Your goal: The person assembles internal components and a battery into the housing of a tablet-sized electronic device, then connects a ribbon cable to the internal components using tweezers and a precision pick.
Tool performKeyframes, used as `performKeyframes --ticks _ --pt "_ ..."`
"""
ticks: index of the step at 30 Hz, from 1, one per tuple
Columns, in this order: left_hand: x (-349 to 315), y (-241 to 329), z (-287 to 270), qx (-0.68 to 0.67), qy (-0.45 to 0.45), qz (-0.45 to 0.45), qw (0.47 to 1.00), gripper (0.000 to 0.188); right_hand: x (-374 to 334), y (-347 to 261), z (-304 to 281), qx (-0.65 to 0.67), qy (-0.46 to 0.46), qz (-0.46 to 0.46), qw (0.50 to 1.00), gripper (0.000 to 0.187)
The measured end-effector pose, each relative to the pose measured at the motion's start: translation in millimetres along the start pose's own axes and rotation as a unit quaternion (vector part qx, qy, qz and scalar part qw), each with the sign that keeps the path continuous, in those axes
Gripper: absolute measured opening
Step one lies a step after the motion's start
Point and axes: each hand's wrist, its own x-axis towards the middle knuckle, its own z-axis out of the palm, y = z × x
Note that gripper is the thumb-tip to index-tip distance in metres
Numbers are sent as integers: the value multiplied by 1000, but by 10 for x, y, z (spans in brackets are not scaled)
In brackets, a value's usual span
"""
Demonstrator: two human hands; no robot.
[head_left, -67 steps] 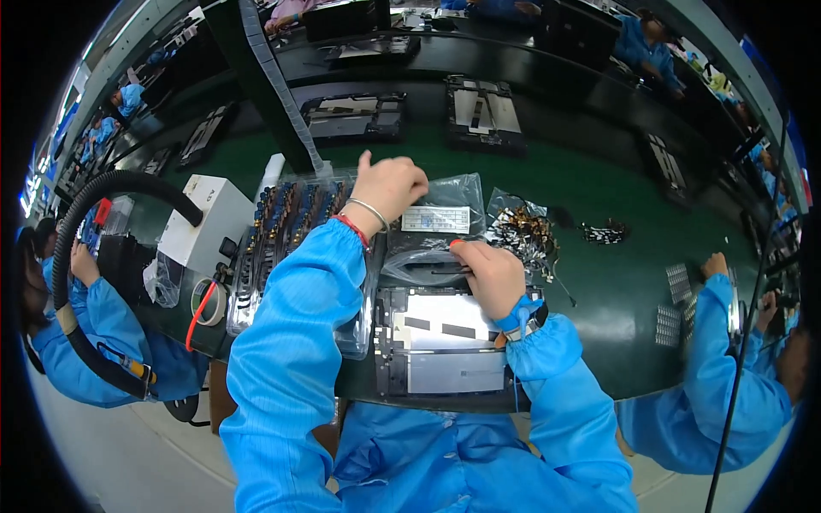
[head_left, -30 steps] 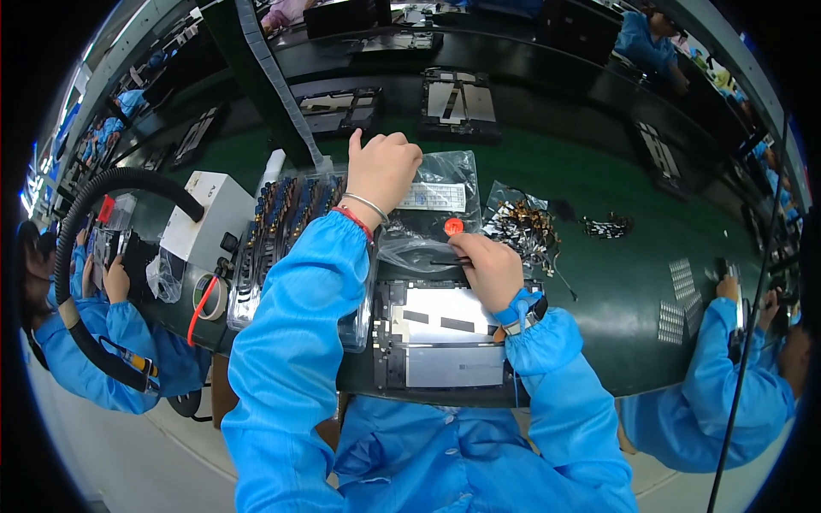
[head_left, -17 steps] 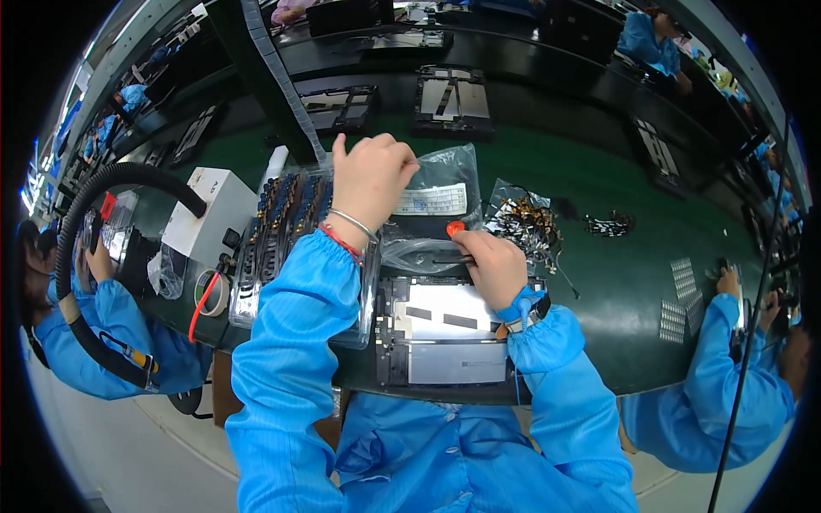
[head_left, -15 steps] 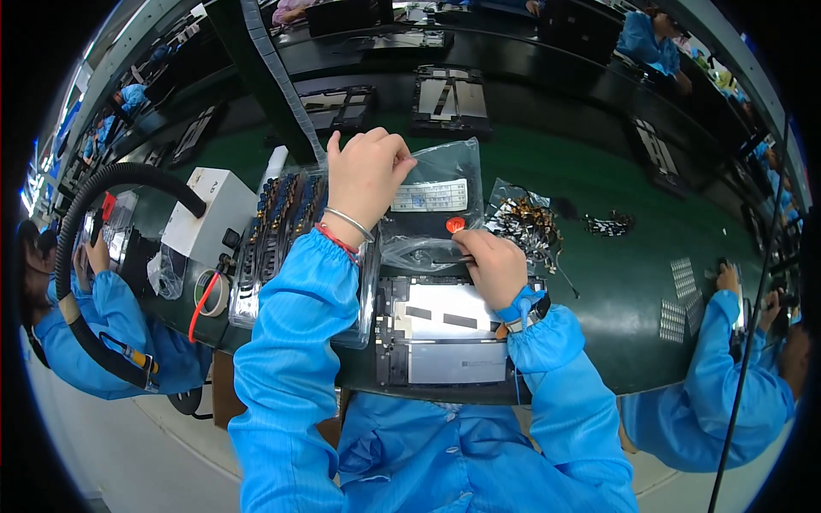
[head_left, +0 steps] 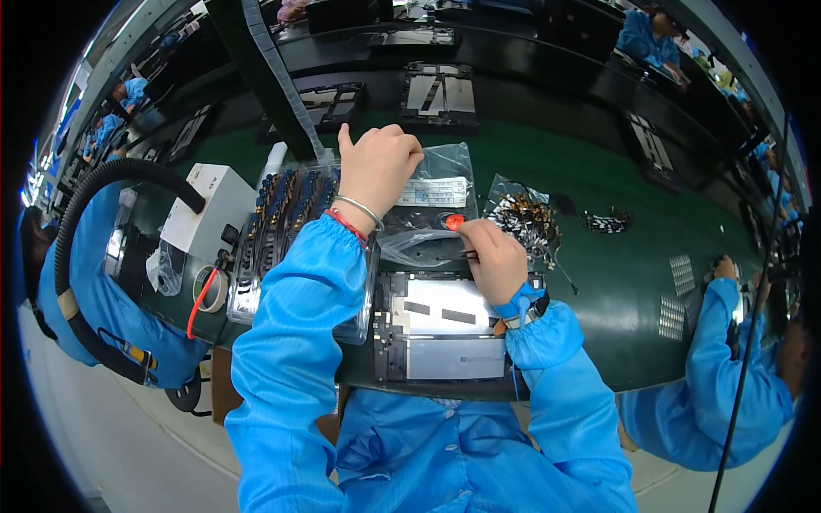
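A clear plastic bag point(head_left: 445, 160) with a white printed label point(head_left: 434, 192) and a red round sticker point(head_left: 454, 222) lies between my hands. My left hand point(head_left: 378, 171) is closed at its upper left edge, thumb and forefinger together, little finger sticking out; the fingertips are partly hidden. With the fingers of my right hand point(head_left: 496, 259) I pinch the bag beside the red sticker. A thin dark tool tip, perhaps tweezers, pokes out left of that hand. Below lies an opened flat device point(head_left: 445, 312) with silver panels and a grey battery point(head_left: 456, 359).
Left of the bag, a clear tray point(head_left: 248, 295) holds rows of small parts. Beyond it stand a white box point(head_left: 208, 209), a black hose point(head_left: 64, 248) and a tape roll point(head_left: 215, 291). Flex cables point(head_left: 526, 218) are heaped at right, near metal strips point(head_left: 671, 318). Co-workers sit both sides.
My left hand has shifted slightly right and down over the bag. The right hand stays at the bag's lower right. The co-worker at left has leaned, the arms now hidden.
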Motion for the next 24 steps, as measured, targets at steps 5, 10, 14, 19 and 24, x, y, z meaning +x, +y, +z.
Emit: performKeyframes --ticks 5,10,14,19,24 --pt "-59 -4 24 28 -68 -8 997 9 23 -44 -19 7 32 -16 999 38" --pt "-25 49 2 -23 35 12 999 5 -13 9 -20 9 24 0 1000 40" --pt "4 175 -108 -38 122 35 991 5 1 28 -42 11 40 4 999 41" --pt "-11 126 -76 -32 66 35 997 4 5 10 -26 6 46 3 999 40" --pt "52 19 176 -14 -40 21 999 12 8 -4 -5 15 35 7 999 36"
